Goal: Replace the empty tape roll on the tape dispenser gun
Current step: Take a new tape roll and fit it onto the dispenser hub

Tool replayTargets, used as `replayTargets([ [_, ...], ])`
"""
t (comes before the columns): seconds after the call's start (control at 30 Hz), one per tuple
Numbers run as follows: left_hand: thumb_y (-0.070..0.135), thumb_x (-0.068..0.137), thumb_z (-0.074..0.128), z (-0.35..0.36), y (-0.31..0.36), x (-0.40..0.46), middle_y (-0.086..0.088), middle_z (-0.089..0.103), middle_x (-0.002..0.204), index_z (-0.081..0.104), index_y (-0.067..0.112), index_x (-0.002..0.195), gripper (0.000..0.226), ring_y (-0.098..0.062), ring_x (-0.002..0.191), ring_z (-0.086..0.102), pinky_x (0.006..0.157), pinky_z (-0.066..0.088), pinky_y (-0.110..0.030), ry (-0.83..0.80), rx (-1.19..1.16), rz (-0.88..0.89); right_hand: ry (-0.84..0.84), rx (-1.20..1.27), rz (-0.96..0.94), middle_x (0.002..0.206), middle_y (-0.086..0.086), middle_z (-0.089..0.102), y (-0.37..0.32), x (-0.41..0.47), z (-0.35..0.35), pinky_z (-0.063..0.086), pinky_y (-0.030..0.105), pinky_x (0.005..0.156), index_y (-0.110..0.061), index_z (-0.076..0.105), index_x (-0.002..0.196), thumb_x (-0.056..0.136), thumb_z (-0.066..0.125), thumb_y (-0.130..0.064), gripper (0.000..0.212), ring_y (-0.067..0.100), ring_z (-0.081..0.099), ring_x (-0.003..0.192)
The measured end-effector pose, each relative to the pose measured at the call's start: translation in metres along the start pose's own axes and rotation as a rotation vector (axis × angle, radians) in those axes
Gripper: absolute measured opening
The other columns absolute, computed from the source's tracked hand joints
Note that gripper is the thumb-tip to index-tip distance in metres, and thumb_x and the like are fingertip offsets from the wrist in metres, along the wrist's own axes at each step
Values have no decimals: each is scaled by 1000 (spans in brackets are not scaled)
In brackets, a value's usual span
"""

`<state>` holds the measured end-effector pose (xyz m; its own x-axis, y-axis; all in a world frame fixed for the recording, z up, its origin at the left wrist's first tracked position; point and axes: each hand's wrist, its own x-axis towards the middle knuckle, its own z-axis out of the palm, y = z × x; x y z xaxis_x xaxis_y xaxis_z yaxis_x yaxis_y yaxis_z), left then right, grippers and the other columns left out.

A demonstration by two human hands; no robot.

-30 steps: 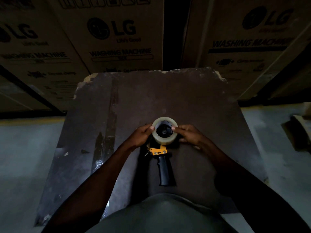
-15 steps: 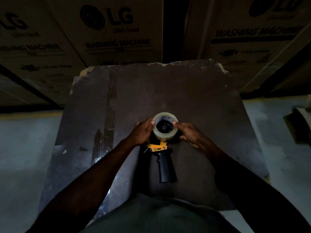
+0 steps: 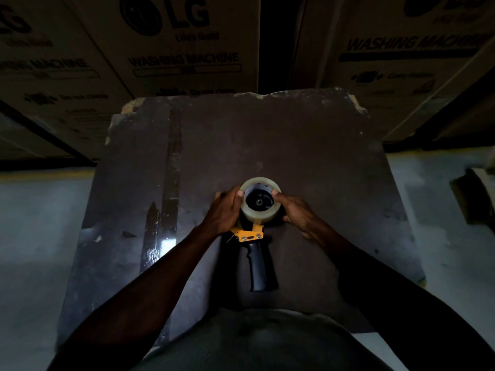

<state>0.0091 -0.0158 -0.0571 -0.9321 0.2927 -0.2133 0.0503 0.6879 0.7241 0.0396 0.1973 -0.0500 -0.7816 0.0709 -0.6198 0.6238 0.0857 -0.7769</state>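
A tape dispenser gun (image 3: 261, 266) lies flat on the dark board, its black handle pointing toward me and its yellow bracket just under the hub. A roll of clear tape (image 3: 259, 216) sits over the black hub, its open core facing up. My left hand (image 3: 223, 210) grips the roll's left side with the thumb on its rim. On the right side, my right hand (image 3: 296, 214) holds the roll with a fingertip on the rim. The gun's front end is hidden under the roll and my hands.
The dark worn board (image 3: 308, 145) has chipped far corners and a glossy strip (image 3: 168, 199) down its left part. Large LG washing machine cartons (image 3: 182, 44) stand close behind it. Pale floor lies on both sides, with a boxy object (image 3: 474, 194) at the right edge.
Both hands stay on the tape roll over the hub and shift only slightly. The view has tilted a little, so the board and cartons sit lower than a second ago.
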Motion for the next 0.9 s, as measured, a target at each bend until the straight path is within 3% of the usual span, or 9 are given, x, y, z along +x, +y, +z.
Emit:
replayTargets([
  [0.1, 46, 101, 16, 1, 0, -2, 3, 62, 126, 48, 32, 130, 45, -22, 121, 52, 106, 34, -38, 8, 45, 37, 0, -40, -16, 90, 6, 74, 11, 4, -2, 51, 43, 75, 2, 68, 103, 60, 60, -90, 102, 18, 68, 86],
  [0.17, 39, 101, 17, 1, 3, -5, 2, 62, 127, 49, 26, 131, 45, -20, 120, 52, 104, 30, -34, 19, 67, 92, -5, -27, -40, 79, 5, 59, 18, 3, -2, 38, 38, 67, 1, 67, 90, 57, 64, -89, 96, 18, 52, 75],
  [0.23, 35, 102, 18, -2, 8, -6, 2, 61, 127, 49, 24, 132, 45, -18, 120, 52, 103, 28, -34, 13, 86, 140, 4, -10, -56, 79, 6, 52, 18, -1, 0, 35, 35, 66, -16, 67, 91, 59, 66, -85, 77, 18, 46, 74],
  [0.3, 31, 103, 19, -2, 7, -7, 1, 61, 126, 48, 23, 132, 41, -18, 118, 51, 101, 27, -30, 11, 94, 154, 15, -15, -72, 77, 7, 50, 18, -3, 1, 34, 37, 65, -21, 65, 92, 61, 66, -85, 72, 19, 44, 72],
  [0.47, 33, 102, 20, -2, 5, -8, -4, 62, 124, 48, 20, 133, 44, -25, 115, 49, 97, 27, -27, 5, 115, 144, 17, -58, -100, 71, 9, 49, 25, 3, 2, 31, 42, 64, -20, 64, 81, 68, 66, -82, 63, 21, 41, 68],
  [0.63, 35, 102, 19, 1, 1, -8, -3, 62, 124, 47, 22, 132, 43, -25, 116, 50, 96, 25, -21, 6, 133, 138, 0, -67, -89, 73, 6, 54, 30, 5, 0, 34, 41, 65, -3, 64, 77, 69, 65, -82, 79, 19, 47, 70],
  [0.8, 42, 100, 14, 1, 0, -9, -1, 65, 120, 47, 22, 132, 50, -24, 116, 54, 98, 23, -16, 14, 144, 168, -8, -44, -120, 70, 4, 53, 21, -8, 2, 35, 36, 63, -10, 69, 81, 73, 64, -77, 68, 18, 47, 69],
  [0.9, 34, 104, 21, -2, 5, -12, -2, 62, 127, 46, 21, 135, 42, -23, 119, 47, 96, 22, -16, 40, 145, 160, -1, -40, -111, 71, 3, 57, 20, -9, 2, 37, 37, 63, -4, 70, 82, 79, 66, -69, 66, 17, 49, 69],
])
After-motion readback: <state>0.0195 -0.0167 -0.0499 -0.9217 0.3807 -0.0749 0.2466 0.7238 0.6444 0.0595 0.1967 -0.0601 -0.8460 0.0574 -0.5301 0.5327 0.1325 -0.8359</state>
